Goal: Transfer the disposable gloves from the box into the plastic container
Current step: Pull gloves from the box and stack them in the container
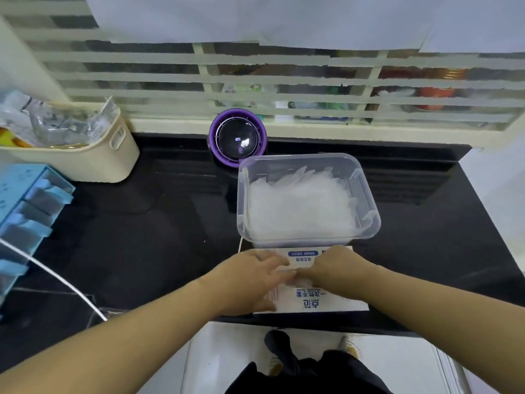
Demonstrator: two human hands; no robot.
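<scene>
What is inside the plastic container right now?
A loose pile of clear gloves lies in the container. Its floor is covered by them, so anything underneath cannot be seen.

The table [147, 223] is black and glossy, stone-like, and mirrors the light. The plastic container [366, 200] on it is clear, smooth and faintly cloudy. The gloves [298, 206] inside are thin, crinkled, translucent film. At its 6 o'clock the box [326, 302] is white printed card, matt. At 10 o'clock a basket [113, 160] of cream matt plastic holds shiny crinkled wrappers [56, 123].
</scene>
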